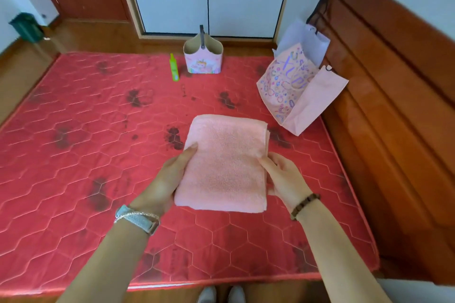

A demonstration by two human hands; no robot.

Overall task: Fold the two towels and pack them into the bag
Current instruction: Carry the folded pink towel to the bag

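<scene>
A folded pink towel (pixel 225 165) is held between both hands above the red quilted mattress (pixel 73 145). My left hand (pixel 165 179) grips its left edge, thumb on top and fingers underneath. My right hand (pixel 283 177) grips its right edge the same way. Layered edges show at the towel's right side; whether it is one towel or two stacked I cannot tell. A pink printed bag (pixel 293 88) lies tipped at the far right of the mattress, its mouth facing the headboard side.
A small pink unicorn basket (pixel 203 59) with a handle stands at the mattress's far edge, a green bottle (pixel 174 67) beside it. A wooden headboard (pixel 394 81) runs along the right. A white bag (pixel 305 39) leans behind the pink one. A dark green bin (pixel 27 27) stands far left.
</scene>
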